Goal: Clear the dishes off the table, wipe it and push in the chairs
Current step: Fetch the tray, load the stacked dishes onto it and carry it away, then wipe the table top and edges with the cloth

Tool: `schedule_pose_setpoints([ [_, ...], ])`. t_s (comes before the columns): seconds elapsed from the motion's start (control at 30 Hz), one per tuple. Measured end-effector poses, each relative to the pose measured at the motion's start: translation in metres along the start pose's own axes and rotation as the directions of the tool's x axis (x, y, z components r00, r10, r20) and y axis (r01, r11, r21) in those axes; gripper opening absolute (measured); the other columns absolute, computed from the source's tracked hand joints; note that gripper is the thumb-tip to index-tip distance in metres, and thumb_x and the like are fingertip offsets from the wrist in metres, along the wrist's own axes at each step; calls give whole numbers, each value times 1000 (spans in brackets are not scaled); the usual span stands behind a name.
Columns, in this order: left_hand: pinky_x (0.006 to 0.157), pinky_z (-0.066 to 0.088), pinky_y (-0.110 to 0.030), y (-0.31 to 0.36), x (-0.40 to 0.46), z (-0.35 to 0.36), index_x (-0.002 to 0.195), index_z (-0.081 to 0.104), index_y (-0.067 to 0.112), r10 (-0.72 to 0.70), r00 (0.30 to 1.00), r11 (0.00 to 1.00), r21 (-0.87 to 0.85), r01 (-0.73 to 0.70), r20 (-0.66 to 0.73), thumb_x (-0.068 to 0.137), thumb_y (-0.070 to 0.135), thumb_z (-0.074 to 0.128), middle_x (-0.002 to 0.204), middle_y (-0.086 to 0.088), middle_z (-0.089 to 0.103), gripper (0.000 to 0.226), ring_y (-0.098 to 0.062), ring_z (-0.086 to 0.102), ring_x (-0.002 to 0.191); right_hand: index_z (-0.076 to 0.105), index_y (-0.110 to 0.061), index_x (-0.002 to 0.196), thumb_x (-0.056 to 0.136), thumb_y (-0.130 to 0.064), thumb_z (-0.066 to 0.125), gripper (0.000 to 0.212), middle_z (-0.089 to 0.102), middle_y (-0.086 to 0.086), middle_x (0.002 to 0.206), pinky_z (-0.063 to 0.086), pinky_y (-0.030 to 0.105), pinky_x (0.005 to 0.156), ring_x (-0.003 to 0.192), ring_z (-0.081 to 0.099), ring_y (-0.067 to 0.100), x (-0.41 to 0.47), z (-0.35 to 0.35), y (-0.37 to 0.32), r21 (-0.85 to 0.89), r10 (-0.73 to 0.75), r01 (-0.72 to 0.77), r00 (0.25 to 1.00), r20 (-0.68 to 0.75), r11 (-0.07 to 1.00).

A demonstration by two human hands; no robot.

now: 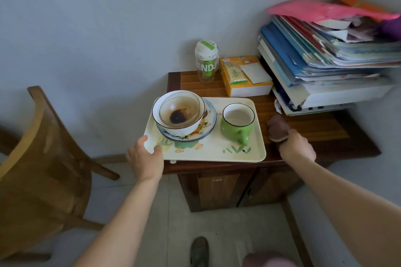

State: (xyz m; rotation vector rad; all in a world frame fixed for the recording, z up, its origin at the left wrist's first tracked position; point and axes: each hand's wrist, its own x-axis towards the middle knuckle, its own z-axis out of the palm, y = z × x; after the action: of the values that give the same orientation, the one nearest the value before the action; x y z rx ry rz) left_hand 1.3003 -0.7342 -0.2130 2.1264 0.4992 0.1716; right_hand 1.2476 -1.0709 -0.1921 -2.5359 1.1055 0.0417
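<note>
A cream tray (pixel 214 149) lies on the small wooden table (pixel 321 134), its left end sticking out past the table's edge. On it stand a stained glass bowl (pixel 179 110) nested in a white bowl (pixel 173 127) on a blue-rimmed plate (pixel 209 115), and a green mug (pixel 237 124) to their right. My left hand (pixel 144 157) grips the tray's near-left corner. My right hand (pixel 296 144) presses a brownish cloth (pixel 276 128) onto the tabletop just right of the tray.
A wooden chair (pixel 41 156) stands to the left, pulled away from the table. Behind the tray are a clear bottle with a green lid (pixel 206 62) and a yellow box (pixel 245 77). A tall stack of books and folders (pixel 325 60) fills the table's right rear.
</note>
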Motion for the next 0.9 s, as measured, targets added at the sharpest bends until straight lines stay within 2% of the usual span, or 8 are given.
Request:
schedule_pose_setpoints([
  [0.07,111,27,-39,-2,-16,-8,132,55,12,32,999,999,15,-32,-19,88,14,59,133,-17,48,45,-32,34,130,55,-10,116,96,-20,53,22,64,13,101,52,42,78,88,62,30,-10,-5,-2,141,59,-55,998,-25,988],
  [0.2,101,41,-34,-1,-53,-21,121,61,15,60,998,990,-125,-60,-3,89,9,57,121,-7,59,34,-26,52,117,59,-11,100,100,-36,40,31,67,11,96,51,44,83,87,64,32,-47,-21,-6,407,7,82,977,-214,910],
  [0.3,77,46,-25,11,-91,-31,105,66,22,32,981,957,-289,25,189,91,13,58,105,-4,69,18,-19,66,92,61,-13,85,94,-37,42,32,66,6,82,53,44,78,81,64,29,-87,-35,-13,643,-91,220,969,-228,733],
  [0.37,75,50,-28,22,-118,-38,104,66,22,21,937,935,-339,106,350,94,15,56,100,-5,71,15,-18,68,85,66,-12,82,90,-35,45,32,67,6,78,56,44,75,79,65,27,-116,-43,-18,763,-175,252,968,-182,595],
  [0.5,77,60,-42,36,-156,-59,114,63,21,-16,812,851,-418,317,583,95,32,58,103,-6,72,23,-25,72,89,62,4,77,97,-22,48,36,62,5,67,49,19,56,63,61,9,-174,-48,-31,885,-358,235,930,-84,402],
  [0.57,77,60,-48,33,-166,-75,116,63,21,-16,758,793,-453,407,652,93,37,60,105,-8,72,28,-28,72,88,59,8,75,96,-23,50,39,62,16,69,49,29,62,64,58,10,-200,-40,-40,900,-455,238,889,-51,364],
  [0.7,70,58,-40,13,-176,-115,115,66,18,-20,818,740,-541,398,574,91,24,65,105,-10,71,25,-22,71,83,55,16,79,85,-30,49,46,58,34,82,46,38,67,71,53,20,-247,-24,-62,913,-604,261,797,-20,314],
  [0.9,86,52,-38,-23,-192,-201,107,67,15,-47,955,727,-646,233,292,64,-1,66,100,-6,72,45,-20,66,94,56,13,76,97,-25,50,44,58,23,69,46,29,55,61,54,14,-323,1,-94,907,-756,256,647,96,335],
])
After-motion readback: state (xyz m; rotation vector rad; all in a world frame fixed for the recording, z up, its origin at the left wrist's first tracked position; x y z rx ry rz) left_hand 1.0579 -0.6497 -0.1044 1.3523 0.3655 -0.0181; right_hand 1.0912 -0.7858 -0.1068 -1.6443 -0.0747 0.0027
